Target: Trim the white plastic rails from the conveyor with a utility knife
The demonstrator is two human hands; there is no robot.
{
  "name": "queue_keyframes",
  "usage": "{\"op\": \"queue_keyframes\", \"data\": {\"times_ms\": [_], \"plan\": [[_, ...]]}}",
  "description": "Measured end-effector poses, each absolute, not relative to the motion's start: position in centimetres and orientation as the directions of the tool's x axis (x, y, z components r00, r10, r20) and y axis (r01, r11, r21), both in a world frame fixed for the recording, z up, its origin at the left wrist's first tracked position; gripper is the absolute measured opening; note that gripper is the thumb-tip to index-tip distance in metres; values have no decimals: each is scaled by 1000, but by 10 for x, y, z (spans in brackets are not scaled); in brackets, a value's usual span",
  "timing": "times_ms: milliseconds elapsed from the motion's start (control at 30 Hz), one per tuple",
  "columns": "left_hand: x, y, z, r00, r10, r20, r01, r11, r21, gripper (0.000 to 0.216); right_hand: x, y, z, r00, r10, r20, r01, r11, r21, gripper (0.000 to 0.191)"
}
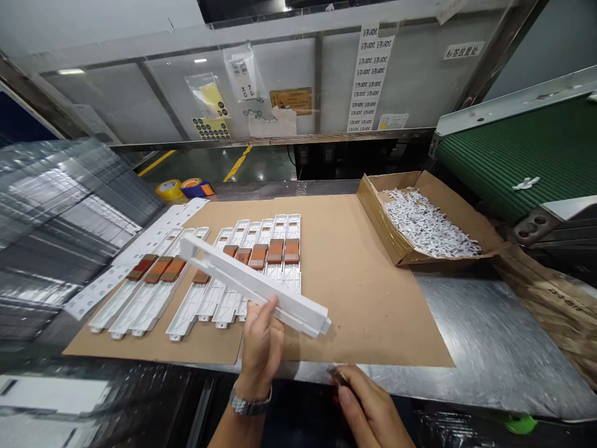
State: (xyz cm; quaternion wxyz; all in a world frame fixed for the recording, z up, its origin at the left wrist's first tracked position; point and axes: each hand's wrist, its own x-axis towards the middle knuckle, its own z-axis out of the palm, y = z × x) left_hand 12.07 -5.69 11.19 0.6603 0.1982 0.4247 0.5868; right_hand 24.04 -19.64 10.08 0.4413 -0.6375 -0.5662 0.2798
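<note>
A long white plastic channel piece point(261, 283) is gripped by my left hand point(262, 342), thumb on its near side. It tilts over the cardboard sheet point(345, 280), its far end up to the left. My right hand point(370, 404) is closed at the table's front edge around a small dark tool point(336, 376); most of it is hidden, so its kind is unclear. Similar white channel pieces point(116, 305) lie side by side under the held one, with orange-brown blocks point(173, 270) across their middles. The held piece covers part of the row.
An open cardboard box point(387, 224) of small white plastic parts point(424, 221) stands at the back right, near a green conveyor belt point(522, 155). Tape rolls point(168, 189) sit at the back left. Wrapped stacks point(60, 218) rise on the left, beside a label sheet point(105, 283).
</note>
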Motion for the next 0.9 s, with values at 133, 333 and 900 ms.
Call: {"op": "queue_keyframes", "data": {"times_ms": [133, 333, 900], "plan": [[117, -56, 117, -62, 956, -287, -598, 195, 778, 56, 245, -198, 102, 302, 953, 5, 268, -80, -960, 25], [121, -59, 118, -158, 931, -330, -616, 169, 770, 43, 245, -199, 86, 288, 956, 60, 311, -34, -950, 26], [121, -76, 118, -86, 967, -240, -496, 167, 852, 79, 232, -186, 78, 242, 843, 481, 810, 98, -579, 34]]}}
